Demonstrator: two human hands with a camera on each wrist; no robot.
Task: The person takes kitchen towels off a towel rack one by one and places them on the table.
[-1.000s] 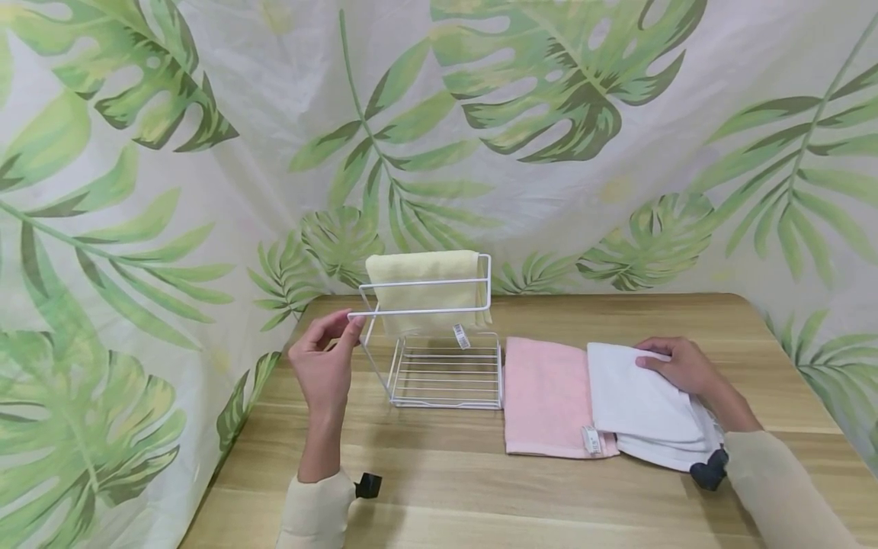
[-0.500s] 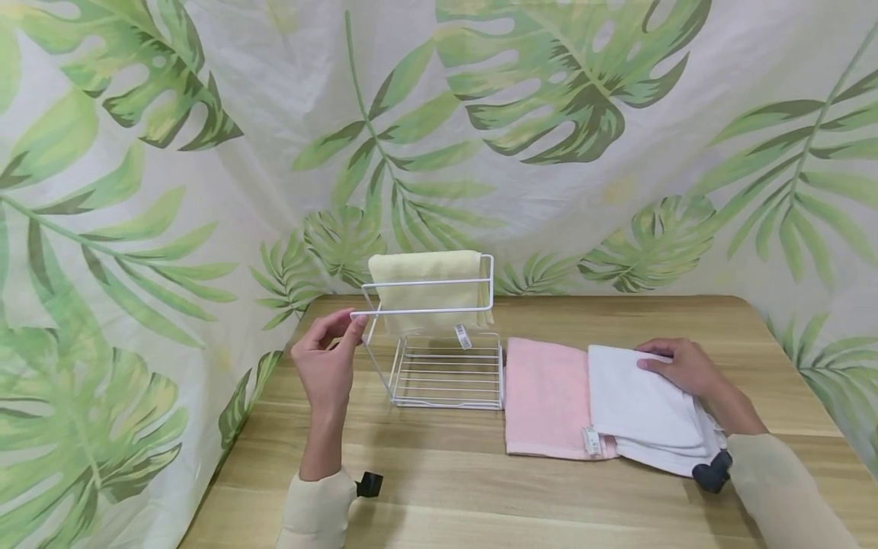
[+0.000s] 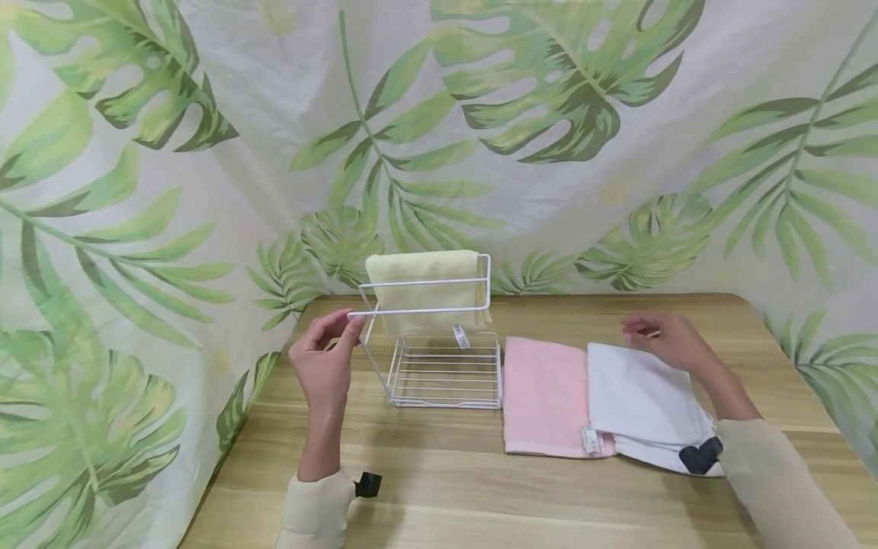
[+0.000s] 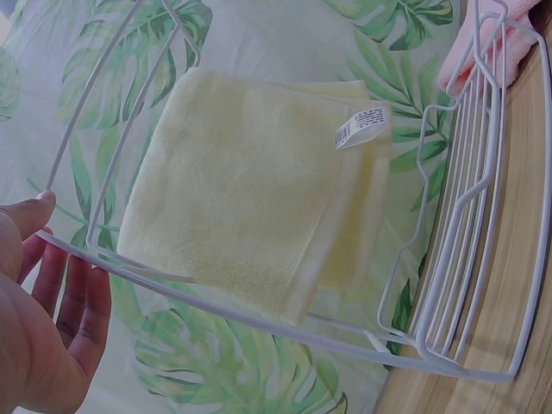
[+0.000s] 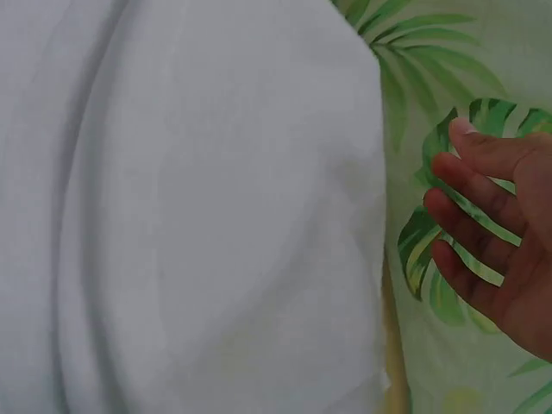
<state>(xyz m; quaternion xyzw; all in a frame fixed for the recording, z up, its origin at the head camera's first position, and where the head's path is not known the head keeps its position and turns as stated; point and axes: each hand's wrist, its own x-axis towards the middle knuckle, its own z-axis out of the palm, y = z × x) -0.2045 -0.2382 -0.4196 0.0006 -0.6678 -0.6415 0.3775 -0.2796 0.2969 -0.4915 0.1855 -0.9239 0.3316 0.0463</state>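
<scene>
A white wire rack (image 3: pixel 425 311) stands on the table, its upper bars carrying a folded pale yellow towel (image 3: pixel 425 267) with a printed label (image 4: pixel 360 128). My left hand (image 3: pixel 324 374) pinches the front left corner of the top bar between thumb and fingers. On the table right of the rack lies a folded pink towel (image 3: pixel 545 396). A folded white towel (image 3: pixel 638 396) overlaps the pink one's right edge. My right hand (image 3: pixel 668 345) hovers just over the white towel's back edge, holding nothing. In the right wrist view its fingers (image 5: pixel 466 226) are loosely bent, apart from the cloth.
The wooden table (image 3: pixel 439 488) reaches back to a leaf-printed curtain (image 3: pixel 535 191), which also hangs along both sides. The rack's wire bottom shelf (image 3: pixel 446 380) sits low on the table. A black wrist camera (image 3: pixel 367 485) sticks out from the left sleeve.
My right hand has let go of the white towel's back right part and risen a little above it. The left hand keeps its pinch on the rack, which stays in place.
</scene>
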